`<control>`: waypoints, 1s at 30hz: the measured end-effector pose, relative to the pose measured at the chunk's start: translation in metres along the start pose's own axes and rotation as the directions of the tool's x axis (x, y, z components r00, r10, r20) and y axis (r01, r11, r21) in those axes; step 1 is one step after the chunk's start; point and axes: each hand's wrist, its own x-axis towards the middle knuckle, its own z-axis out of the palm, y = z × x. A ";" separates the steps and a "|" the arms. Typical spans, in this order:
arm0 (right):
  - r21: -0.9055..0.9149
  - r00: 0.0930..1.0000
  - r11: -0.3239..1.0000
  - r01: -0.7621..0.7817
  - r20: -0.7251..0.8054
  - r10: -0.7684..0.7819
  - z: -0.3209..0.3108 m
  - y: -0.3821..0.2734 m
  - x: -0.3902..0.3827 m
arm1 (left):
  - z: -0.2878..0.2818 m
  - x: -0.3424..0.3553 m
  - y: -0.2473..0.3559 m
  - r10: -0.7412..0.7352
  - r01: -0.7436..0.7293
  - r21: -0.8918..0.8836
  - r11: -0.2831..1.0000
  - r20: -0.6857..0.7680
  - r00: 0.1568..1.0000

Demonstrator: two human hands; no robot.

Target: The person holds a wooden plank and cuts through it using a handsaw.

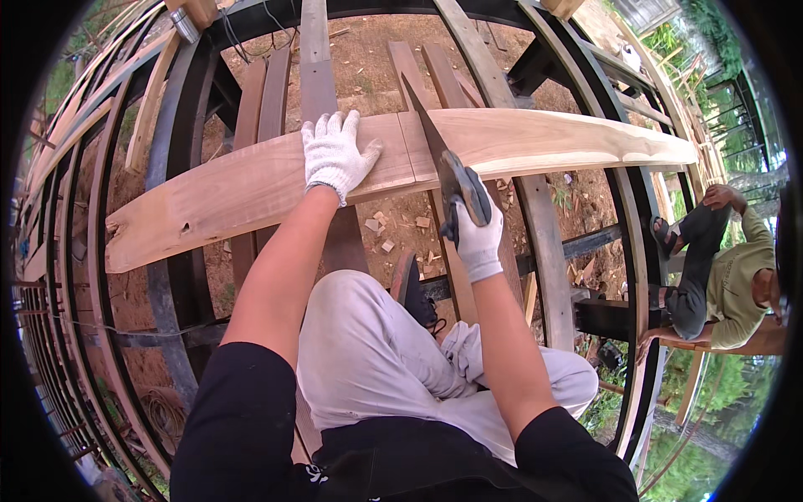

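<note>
A long pale wooden plank [192, 201] lies crosswise over the beams in front of me, with a thin dark line across it right of centre. My left hand [336, 155], in a white knit glove, lies flat on the plank left of that line, fingers spread. My right hand [478, 226], in a white glove, grips the black handle of a handsaw [428, 125]. The blade points away from me and lies over the plank just right of the line.
Steel beams [171, 251] and wooden slats [545, 259] form an open framework above dirt with wood scraps [376, 224]. A metal cylinder [182, 25] and cables sit at the top left. A co-worker [736, 284] in an olive top and sandals sits at the right.
</note>
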 end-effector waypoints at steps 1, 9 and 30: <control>0.021 1.000 1.000 -0.014 0.013 0.014 0.009 -0.007 0.001 | 0.002 -0.001 -0.007 -0.010 0.011 0.016 1.000 -0.014 1.000; 0.094 0.994 0.991 -0.097 0.049 0.093 -0.065 -0.039 -0.173 | -0.003 -0.006 -0.026 -0.015 0.014 0.021 1.000 0.026 1.000; 0.052 0.996 0.998 0.041 0.073 -0.045 -0.069 -0.023 -0.168 | -0.011 -0.004 -0.016 -0.028 0.028 0.012 1.000 0.030 0.999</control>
